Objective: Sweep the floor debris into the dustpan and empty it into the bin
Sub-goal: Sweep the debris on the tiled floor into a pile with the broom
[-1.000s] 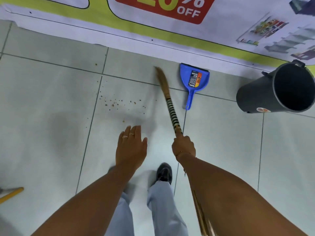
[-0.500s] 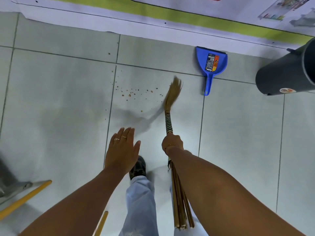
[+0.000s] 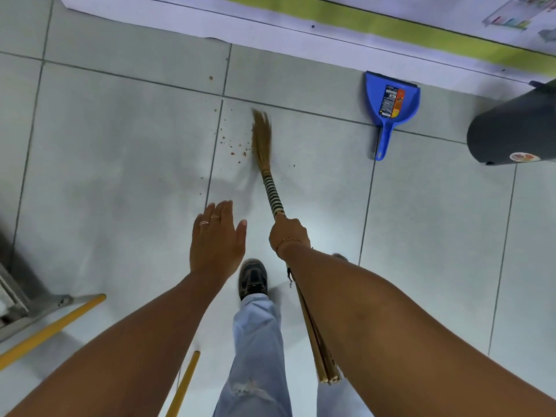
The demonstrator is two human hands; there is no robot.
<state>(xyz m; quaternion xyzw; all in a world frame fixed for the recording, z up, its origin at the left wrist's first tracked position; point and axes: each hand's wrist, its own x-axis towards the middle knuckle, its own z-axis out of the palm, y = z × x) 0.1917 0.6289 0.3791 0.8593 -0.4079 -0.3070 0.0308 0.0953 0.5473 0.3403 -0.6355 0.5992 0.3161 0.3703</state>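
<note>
**Crumbs beside the broom, dustpan waiting near the wall**

We had our right hand closed around the broom at the near end of its striped binding, the loose stalk ends trailing back under our forearm. Our left hand was flat and open over the floor, holding nothing. The brush tip lay just beside the debris, a thin scatter of brown crumbs on the tile and across a grout line, with a few strays on either side.

We judged the crumbs light and dry, likely to skip if flicked hard, so short, soft strokes would suit. The broom looked light, springy at the tip and stiffer where bound; the grip on the binding seemed right for control.

The blue dustpan lay face up near the wall, well apart from the crumbs, its handle pointing toward us, the natural place to take it. It looked like thin, rigid plastic. The dark bin lay on its side just right of it. Our shoe and two yellow poles sat nearer us, clear of the sweeping path.
</note>
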